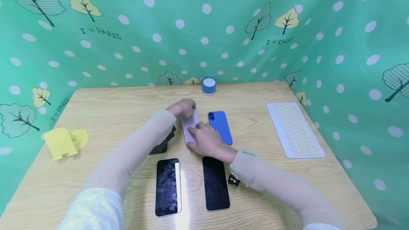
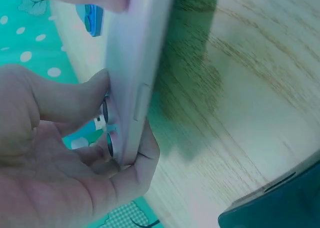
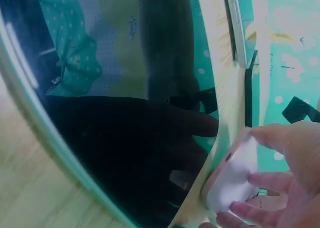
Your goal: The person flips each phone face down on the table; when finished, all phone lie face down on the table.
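Note:
A pale pink phone [image 1: 189,130] lies between both hands in the head view, back side up. My left hand [image 1: 184,108] grips its far end. In the left wrist view the thumb [image 2: 75,95] presses beside the two camera lenses, and a finger curls under the end of the phone [image 2: 131,62], whose side is lifted off the table. My right hand [image 1: 207,140] holds the near end, with the thumb at a corner and fingers on the back of the phone [image 3: 237,175] in the right wrist view.
A blue phone [image 1: 223,129] lies right of the pink one. Two phones with dark screens, one left [image 1: 166,187] and one right [image 1: 215,187], lie nearer. A dark device [image 1: 159,147] sits under the left wrist. Around them are a yellow stand [image 1: 60,143], white keyboard [image 1: 295,130] and blue cylinder [image 1: 209,87].

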`<state>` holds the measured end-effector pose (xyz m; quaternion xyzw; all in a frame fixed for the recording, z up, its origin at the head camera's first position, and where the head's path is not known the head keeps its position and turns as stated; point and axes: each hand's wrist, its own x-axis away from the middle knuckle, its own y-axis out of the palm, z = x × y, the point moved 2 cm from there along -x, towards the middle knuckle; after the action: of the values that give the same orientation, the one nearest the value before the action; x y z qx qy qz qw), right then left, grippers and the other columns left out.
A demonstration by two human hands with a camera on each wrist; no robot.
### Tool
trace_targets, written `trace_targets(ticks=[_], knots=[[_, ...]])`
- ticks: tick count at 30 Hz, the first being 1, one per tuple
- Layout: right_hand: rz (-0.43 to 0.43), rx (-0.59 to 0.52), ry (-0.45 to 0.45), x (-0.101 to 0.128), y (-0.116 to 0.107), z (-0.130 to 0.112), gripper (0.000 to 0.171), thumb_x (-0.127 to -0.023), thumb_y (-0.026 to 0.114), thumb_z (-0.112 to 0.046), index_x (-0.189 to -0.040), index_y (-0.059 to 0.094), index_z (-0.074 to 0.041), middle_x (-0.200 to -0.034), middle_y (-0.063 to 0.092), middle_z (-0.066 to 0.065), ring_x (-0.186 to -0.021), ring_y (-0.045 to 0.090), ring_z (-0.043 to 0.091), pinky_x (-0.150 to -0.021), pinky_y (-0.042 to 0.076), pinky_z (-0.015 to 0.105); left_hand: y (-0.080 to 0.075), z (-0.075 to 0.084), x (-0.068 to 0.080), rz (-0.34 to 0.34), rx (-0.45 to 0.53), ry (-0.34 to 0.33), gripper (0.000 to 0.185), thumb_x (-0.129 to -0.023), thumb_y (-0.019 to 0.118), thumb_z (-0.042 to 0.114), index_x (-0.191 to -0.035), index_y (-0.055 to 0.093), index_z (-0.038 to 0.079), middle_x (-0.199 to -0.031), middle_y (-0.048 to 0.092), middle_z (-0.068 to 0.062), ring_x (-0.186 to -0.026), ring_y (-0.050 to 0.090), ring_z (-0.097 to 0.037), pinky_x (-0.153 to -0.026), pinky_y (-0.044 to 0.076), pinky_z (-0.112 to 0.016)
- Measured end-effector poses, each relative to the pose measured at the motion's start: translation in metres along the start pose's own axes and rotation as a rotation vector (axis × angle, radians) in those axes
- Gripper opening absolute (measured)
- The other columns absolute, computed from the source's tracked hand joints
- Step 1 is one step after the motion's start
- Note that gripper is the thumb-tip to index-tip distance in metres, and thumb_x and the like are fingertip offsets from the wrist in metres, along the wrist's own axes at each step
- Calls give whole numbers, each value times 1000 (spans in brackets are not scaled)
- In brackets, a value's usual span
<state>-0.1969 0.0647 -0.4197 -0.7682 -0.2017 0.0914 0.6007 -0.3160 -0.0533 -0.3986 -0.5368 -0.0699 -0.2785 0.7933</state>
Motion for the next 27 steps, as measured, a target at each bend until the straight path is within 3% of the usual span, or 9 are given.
trace_targets(ticks=[8, 15, 21, 27], knots=[[25, 36, -90, -6, 3, 2, 50, -92, 78, -30, -138, 68, -13, -142, 59, 22, -128, 56, 35, -108, 46, 46, 1, -1, -2, 18, 11, 31, 45, -89, 54, -3, -132, 59, 8, -143, 58, -20, -113, 60, -31, -94, 53, -38], [26, 55, -111, -9, 6, 1, 47, -89, 81, -29, -133, 71, -14, -138, 59, 22, -122, 58, 36, -103, 49, 47, 6, -2, -3, 20, 23, 41, 42, -87, 58, -1, -128, 60, 9, -137, 62, -20, -116, 62, -33, -100, 54, -43], [6, 80, -118, -10, 7, -1, 46, -91, 80, -32, -133, 71, -14, -139, 59, 22, -122, 58, 36, -101, 50, 47, 9, -2, -5, 49, -17, 52, 39, -84, 63, 3, -122, 63, 9, -128, 64, -20, -112, 62, -33, -94, 56, -42], [-23, 107, -121, -11, 8, -1, 49, -92, 78, -34, -136, 69, -15, -140, 59, 21, -124, 58, 33, -102, 50, 45, 11, -2, -6, 37, -64, 45, 39, -88, 65, 7, -127, 64, 11, -133, 62, -20, -121, 57, -37, -102, 53, -48]])
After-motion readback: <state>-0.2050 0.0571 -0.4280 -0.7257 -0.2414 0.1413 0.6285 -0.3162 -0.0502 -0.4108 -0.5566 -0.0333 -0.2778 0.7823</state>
